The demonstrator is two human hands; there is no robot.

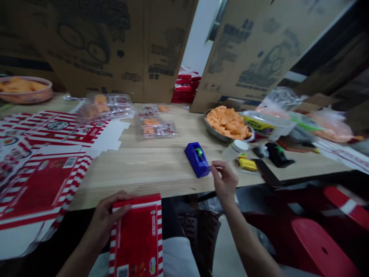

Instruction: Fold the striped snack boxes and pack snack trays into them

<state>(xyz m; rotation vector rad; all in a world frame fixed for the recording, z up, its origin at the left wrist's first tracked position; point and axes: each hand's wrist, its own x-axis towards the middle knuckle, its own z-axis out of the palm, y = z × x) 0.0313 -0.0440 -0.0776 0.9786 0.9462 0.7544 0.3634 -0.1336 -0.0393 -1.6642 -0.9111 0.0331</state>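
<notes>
Head view. Left hand (111,217): fingers (122,206) gripping a red-and-white striped carton (135,240), held in front of the bench (150,165) edge; flat printed carton blanks (49,181) lie beyond and left of these fingers. Right hand (225,184): fingers (218,166) pinched narrow, just beside a blue tape dispenser (196,159). Further ahead of them, a steel bowl of orange crisps (211,129).
</notes>
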